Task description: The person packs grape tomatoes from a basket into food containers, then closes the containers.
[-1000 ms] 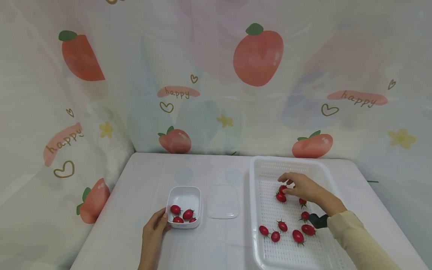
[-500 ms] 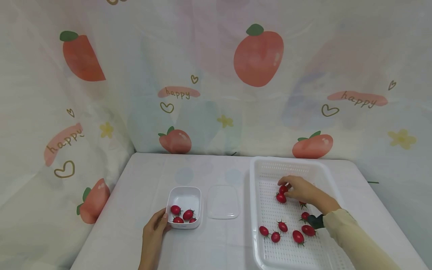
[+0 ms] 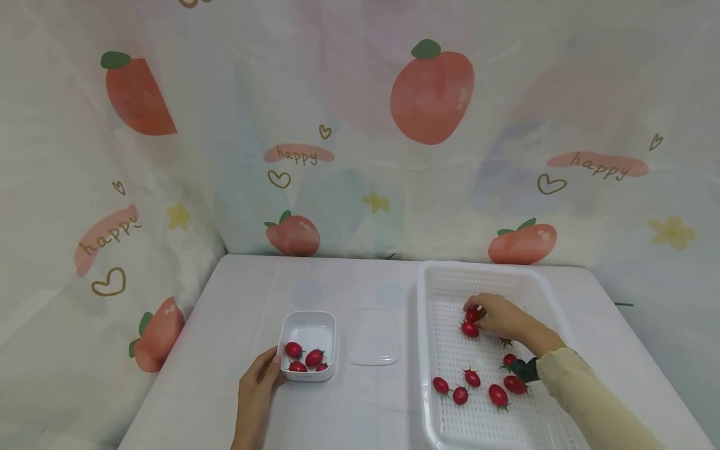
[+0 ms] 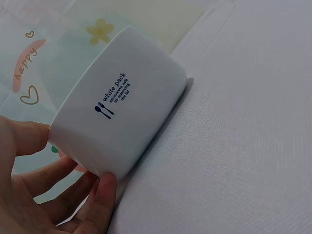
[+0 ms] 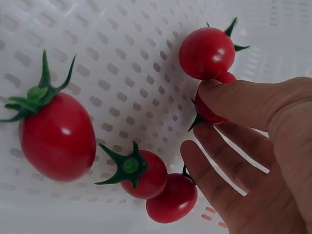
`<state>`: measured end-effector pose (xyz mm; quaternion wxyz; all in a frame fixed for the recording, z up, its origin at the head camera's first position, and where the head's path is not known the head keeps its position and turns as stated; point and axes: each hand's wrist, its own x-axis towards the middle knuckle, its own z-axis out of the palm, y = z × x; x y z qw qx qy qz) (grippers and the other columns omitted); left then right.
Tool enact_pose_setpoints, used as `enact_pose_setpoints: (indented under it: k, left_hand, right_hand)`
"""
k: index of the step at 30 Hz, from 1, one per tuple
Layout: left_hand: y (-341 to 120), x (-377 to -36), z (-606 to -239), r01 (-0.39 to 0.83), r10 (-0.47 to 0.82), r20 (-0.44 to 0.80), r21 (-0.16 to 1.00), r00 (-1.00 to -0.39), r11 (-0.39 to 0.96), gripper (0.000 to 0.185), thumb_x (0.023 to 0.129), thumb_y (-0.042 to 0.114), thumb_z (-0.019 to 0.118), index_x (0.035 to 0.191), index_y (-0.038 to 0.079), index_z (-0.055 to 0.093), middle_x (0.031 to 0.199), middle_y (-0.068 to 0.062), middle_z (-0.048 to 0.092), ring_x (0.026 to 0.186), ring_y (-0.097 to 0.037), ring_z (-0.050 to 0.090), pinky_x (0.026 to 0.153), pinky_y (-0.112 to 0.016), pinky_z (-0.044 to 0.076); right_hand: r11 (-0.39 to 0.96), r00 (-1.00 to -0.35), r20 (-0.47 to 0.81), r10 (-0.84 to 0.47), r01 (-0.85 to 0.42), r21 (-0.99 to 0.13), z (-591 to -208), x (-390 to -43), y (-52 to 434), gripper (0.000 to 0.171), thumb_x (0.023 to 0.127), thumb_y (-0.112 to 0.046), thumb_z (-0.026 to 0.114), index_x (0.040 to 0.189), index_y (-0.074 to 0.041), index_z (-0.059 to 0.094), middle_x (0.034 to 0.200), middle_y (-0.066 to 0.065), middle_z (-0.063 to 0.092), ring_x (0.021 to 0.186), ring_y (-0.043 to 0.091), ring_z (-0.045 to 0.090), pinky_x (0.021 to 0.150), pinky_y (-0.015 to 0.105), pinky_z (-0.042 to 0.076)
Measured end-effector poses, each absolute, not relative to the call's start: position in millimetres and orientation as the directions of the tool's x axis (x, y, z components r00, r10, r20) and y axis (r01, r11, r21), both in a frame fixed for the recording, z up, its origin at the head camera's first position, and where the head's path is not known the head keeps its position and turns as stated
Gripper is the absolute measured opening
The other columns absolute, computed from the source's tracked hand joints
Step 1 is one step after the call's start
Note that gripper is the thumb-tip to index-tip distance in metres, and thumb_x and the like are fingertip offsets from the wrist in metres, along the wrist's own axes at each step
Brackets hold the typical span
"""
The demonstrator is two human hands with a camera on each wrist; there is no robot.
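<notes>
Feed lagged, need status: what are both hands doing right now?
Left hand: holds the white container.
Right hand: pinches a cherry tomato in the basket.

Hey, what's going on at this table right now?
A person sits at a white table sorting cherry tomatoes. Their right hand reaches into a white perforated tray and pinches one tomato, with others lying loose around it. Their left hand holds the side of a small white container that already has a few tomatoes in it. A clear lid lies flat on the table between the container and the tray.
</notes>
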<state>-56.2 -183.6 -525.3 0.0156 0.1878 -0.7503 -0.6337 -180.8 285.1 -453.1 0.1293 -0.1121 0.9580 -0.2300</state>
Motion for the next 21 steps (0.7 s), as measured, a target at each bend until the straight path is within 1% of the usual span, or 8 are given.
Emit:
enact_pose_setpoints:
  k: [6,12,21]
  left_hand:
    - [-184,-56,-524,-0.267,-0.299,-0.220,0.955,-0.928,0.126,0.047,0.109,0.035,0.056,0.148,0.010,0.056,0.148,-0.017,0.058,0.128,-0.031,0.061,0.093,-0.021,0.061]
    - [-184,-56,-525,-0.263,-0.292,-0.217,0.956,-0.932,0.130,0.046,0.109,0.033,0.055,0.148,0.010,0.056,0.149,-0.018,0.057,0.129,-0.031,0.061,0.094,-0.021,0.061]
    - [-185,-57,-525,-0.257,-0.289,-0.207,0.955,-0.935,0.147,0.048,0.108,0.036,0.056,0.148,0.008,0.056,0.150,-0.018,0.057,0.128,-0.032,0.061,0.093,-0.023,0.061]
  right_hand:
    - [0.877,-0.944,-0.200,-0.264,-0.148,-0.458,-455,-181,286,0.033,0.089,0.000,0.076,0.121,-0.001,0.067,0.111,0.017,0.069,0.099,0.030,0.064,0.085,0.050,0.065]
    - [0.873,-0.944,-0.186,-0.273,-0.162,-0.459,-455,-182,290,0.033,0.091,-0.003,0.075,0.122,-0.001,0.067,0.112,0.017,0.069,0.100,0.031,0.065,0.082,0.047,0.066]
    - [0.862,-0.938,-0.133,-0.321,-0.231,-0.450,-445,-181,289,0.037,0.090,-0.009,0.078,0.124,0.000,0.066,0.113,0.015,0.071,0.105,0.034,0.066,0.089,0.051,0.064]
